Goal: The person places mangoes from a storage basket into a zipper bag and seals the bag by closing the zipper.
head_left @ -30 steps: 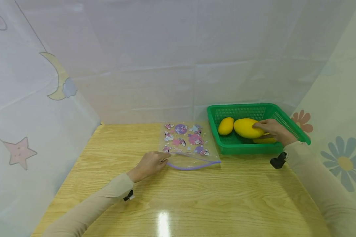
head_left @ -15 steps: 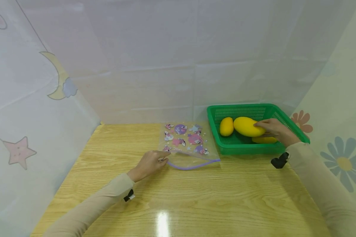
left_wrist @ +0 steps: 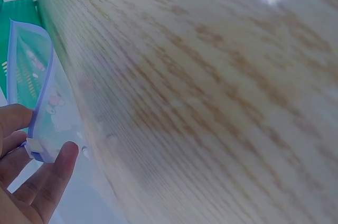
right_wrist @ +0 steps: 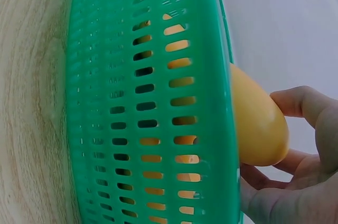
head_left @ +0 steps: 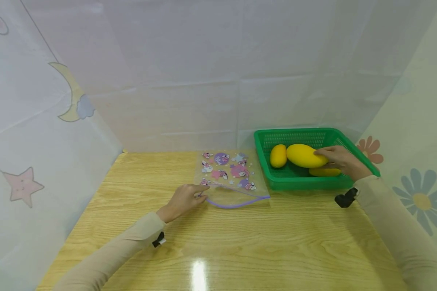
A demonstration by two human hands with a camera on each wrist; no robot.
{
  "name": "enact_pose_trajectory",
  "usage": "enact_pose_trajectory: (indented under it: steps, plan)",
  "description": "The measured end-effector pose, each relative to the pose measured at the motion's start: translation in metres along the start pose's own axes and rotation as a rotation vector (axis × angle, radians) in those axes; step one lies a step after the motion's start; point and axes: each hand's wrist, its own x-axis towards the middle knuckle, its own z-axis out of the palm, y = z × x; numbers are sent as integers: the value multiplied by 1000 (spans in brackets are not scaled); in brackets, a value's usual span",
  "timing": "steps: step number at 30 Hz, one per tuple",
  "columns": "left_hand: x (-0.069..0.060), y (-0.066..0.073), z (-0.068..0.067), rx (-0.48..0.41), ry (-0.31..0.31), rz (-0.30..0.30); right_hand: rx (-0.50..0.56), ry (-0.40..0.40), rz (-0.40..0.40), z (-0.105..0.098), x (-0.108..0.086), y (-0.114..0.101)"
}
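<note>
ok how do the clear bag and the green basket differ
The bag is clear with a colourful print, while the basket is plain green. The bag lies mostly flat; the basket stands upright with slotted walls. The basket holds yellow fruits, whereas the bag shows none. Both are open and on the wooden table.

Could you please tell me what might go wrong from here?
The large yellow fruit could slip, since the right hand's grip is only on one end. The thin plastic bag might sag shut or slide, as the left hand's grip holds just one corner of its mouth.
</note>
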Motion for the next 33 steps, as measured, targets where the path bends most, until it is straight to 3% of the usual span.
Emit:
enact_pose_trajectory:
  steps: [10,19,29,33]
  plan:
    - [2,1,-1,6,-14,-21,22,5,21,-6,-2,-1]
    - [2,2,-2,9,-14,-19,123,45,30,-9,-3,-2]
    - [3,3,-2,15,-33,-32,195,21,36,-16,-10,-4]
    - [3,2,-2,19,-37,-31,169,-5,32,-19,-12,-3]
